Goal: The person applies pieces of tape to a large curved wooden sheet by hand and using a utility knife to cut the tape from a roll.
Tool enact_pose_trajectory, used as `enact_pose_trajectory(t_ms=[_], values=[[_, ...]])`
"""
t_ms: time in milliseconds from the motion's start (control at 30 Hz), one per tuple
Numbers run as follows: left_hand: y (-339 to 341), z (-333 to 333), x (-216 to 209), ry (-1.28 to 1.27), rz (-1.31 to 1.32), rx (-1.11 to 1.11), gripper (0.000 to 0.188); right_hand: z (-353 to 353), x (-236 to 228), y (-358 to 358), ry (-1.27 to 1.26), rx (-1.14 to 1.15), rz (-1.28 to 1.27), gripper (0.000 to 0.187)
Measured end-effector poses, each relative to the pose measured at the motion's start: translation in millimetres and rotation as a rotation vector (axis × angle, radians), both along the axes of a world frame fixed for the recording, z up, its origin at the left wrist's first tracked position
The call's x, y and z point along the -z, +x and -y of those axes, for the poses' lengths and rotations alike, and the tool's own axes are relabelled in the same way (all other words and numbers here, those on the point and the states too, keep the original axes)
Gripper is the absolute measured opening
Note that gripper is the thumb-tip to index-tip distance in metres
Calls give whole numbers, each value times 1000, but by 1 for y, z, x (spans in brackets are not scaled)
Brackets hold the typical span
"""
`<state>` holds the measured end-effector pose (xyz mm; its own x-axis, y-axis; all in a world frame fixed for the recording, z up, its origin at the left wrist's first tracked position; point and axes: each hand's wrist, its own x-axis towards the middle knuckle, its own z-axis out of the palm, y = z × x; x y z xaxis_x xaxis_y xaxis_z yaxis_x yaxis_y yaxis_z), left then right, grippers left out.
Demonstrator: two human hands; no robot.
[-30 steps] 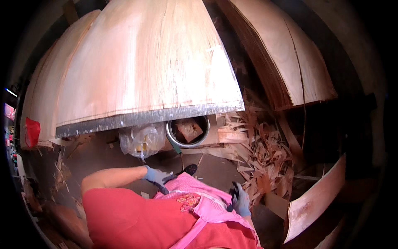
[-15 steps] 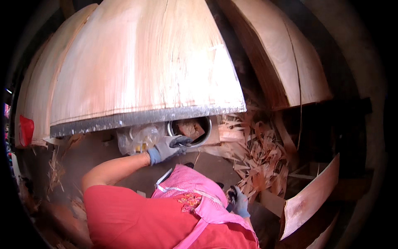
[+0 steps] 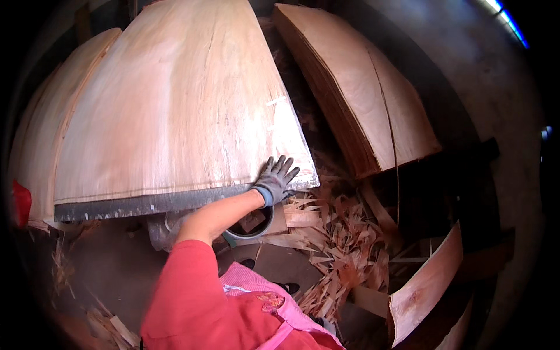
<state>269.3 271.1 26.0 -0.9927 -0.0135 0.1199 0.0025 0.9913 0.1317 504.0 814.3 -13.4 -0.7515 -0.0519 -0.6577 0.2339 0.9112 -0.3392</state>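
My left hand (image 3: 277, 179), in a grey glove with a blue cuff, lies with fingers spread on a large pale wood veneer sheet (image 3: 169, 116). It rests near the sheet's front right corner, just above the dark, paint-flecked front edge (image 3: 134, 204) of the surface beneath. Only a sliver of my right hand (image 3: 326, 325) shows beside the pink apron; its fingers are hidden. Below my left forearm stands a round dark bucket (image 3: 254, 236) with a brownish block inside, partly covered by the arm.
Another stack of veneer (image 3: 356, 87) stands at the right. Torn veneer strips (image 3: 350, 245) heap on the floor, and a curved veneer piece (image 3: 429, 286) leans at lower right. A clear plastic bag (image 3: 160, 230) sits left of the bucket. Something red (image 3: 21, 204) hangs at far left.
My left hand has moved up and right from the bucket's rim onto the veneer sheet, its fingers now spread. My right hand has dropped mostly out of sight. The view has shifted.
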Motion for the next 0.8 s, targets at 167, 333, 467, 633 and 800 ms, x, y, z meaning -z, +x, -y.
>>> enact_pose_trajectory(t_ms=[167,333,467,633,800], values=[[-5,-5,-8,-29,118,24,75,-2,23,23,27,99,45,28],[-37,-18,11,87,46,122,72,-16,50,83,-45,139,-40,30],[-31,9,27,-139,126,-20,87,16,20,47,96,185,-244,28],[-36,-12,24,-289,209,-42,104,-11,-2,39,299,426,-321,24],[-29,8,46,-322,59,12,97,-79,8,32,343,564,-370,17]])
